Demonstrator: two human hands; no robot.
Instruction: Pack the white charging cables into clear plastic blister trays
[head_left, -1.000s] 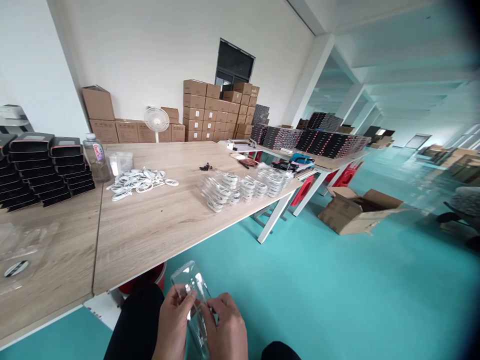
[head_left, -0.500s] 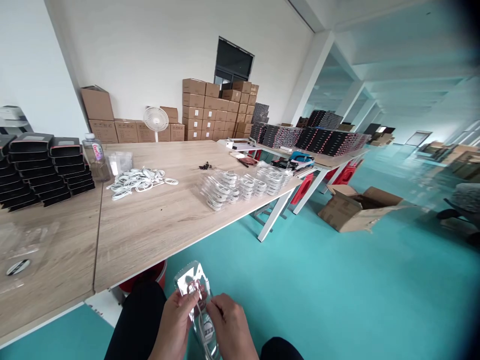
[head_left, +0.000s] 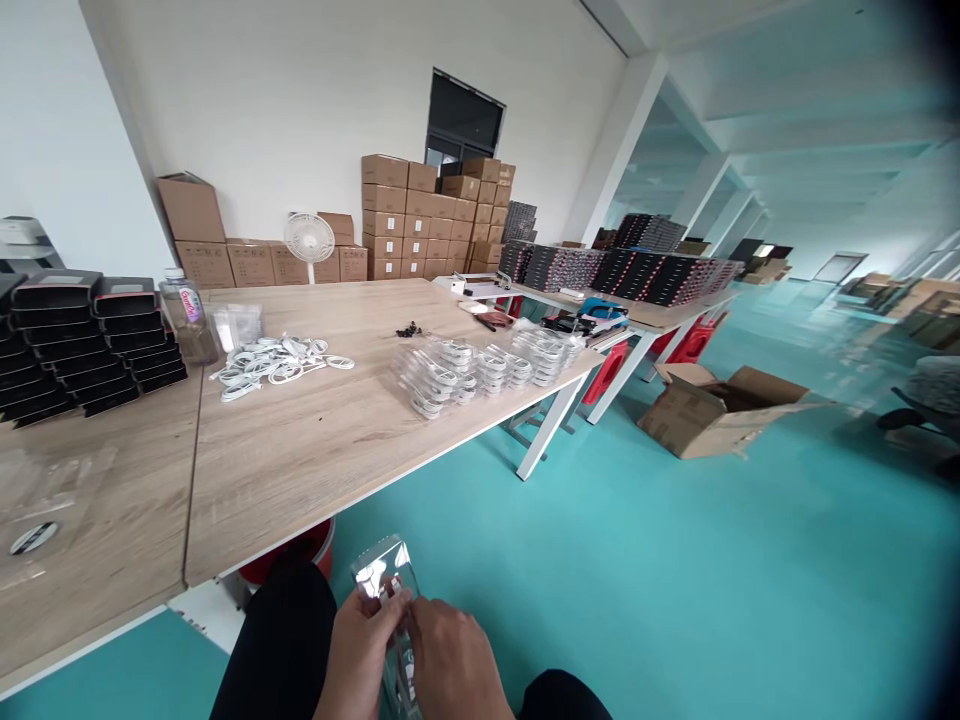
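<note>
Over my lap, a clear plastic bag (head_left: 385,562) is held between both hands, with a white cable inside it partly covered by my fingers. My left hand (head_left: 358,640) pinches the bag from the left, thumb on its front. From the right, my right hand (head_left: 454,650) grips the bag's edge with curled fingers. On the table (head_left: 300,480) in front lie a loose heap of white cables (head_left: 281,362) and a cluster of bagged cables (head_left: 442,375). Empty clear bags (head_left: 56,490) lie at the left, beside an oval label (head_left: 34,538).
Black boxes (head_left: 67,340) are stacked at the left by a plastic bottle (head_left: 187,318). An open carton (head_left: 694,410) stands on the floor at the right. Under the table edge is a red bucket (head_left: 322,548). Cartons (head_left: 386,225) and a fan (head_left: 309,238) are at the back.
My right hand has moved slightly up and left, closer to the left hand, covering more of the bag. The bag's top has dipped a little. The things on the table stay put.
</note>
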